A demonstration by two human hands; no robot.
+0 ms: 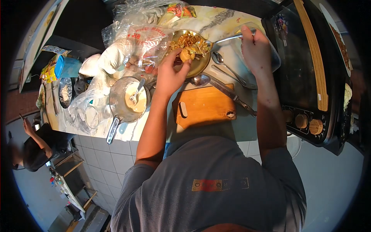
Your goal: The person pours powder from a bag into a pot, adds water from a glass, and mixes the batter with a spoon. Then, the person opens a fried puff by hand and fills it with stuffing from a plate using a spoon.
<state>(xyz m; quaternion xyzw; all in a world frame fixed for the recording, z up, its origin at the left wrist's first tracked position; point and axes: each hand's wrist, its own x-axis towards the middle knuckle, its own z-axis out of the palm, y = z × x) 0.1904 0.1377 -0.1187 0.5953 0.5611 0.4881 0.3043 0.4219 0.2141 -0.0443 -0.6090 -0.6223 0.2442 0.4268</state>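
Note:
My left hand (172, 77) is closed, with the fingertips pinching a small rounded golden-yellow piece of food (186, 55) over the near side of a gold-coloured plate (198, 67). Chopped brownish-yellow filling (187, 40) is heaped on that plate. My right hand (255, 48) grips the handle of a metal spoon (230, 37), whose bowl end reaches the plate's right edge beside the filling. Exactly what the piece of food is, I cannot tell.
Near my forearms lie a wooden cutting board (205, 104), a knife (226, 91) and spare spoons (218, 58). Left stands a pan of pale batter (135, 104) below plastic bags (135, 42). A black oven (301, 69) borders the right. Another person (36, 149) is at far left.

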